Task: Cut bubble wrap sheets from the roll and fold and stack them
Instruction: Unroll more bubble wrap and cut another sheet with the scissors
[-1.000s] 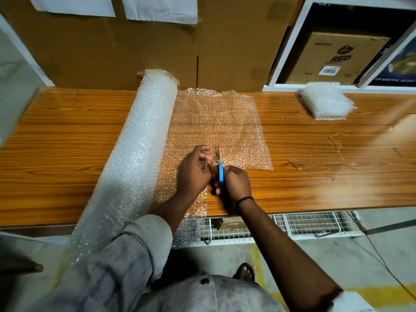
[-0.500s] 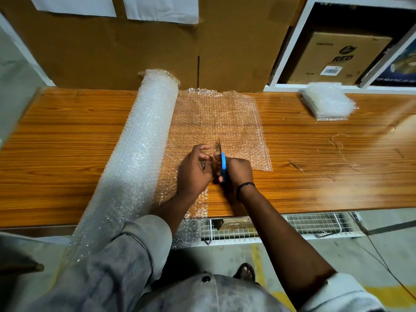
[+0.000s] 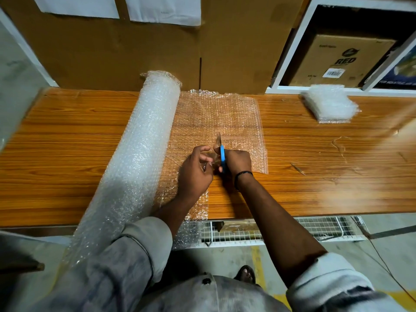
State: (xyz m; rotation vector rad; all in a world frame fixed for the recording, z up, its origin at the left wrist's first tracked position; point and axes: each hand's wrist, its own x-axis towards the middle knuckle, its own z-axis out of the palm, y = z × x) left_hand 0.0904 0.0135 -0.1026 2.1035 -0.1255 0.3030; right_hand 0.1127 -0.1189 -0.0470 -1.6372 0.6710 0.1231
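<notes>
A worker's right hand grips blue-handled scissors, blades pointing far across the unrolled sheet, parallel to the roll lying just left; the left hand, nearer the roll, pinches the sheet beside the blades

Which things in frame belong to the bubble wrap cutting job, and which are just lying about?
Job:
- bubble wrap roll
- unrolled sheet, partly cut
- scissors, gripped by the right hand
- left hand, pinching the sheet beside the cut
- folded stack, far right on the table

Lying about:
- cardboard box on the shelf
- papers on the cardboard wall
- wire rack below the table edge
</notes>
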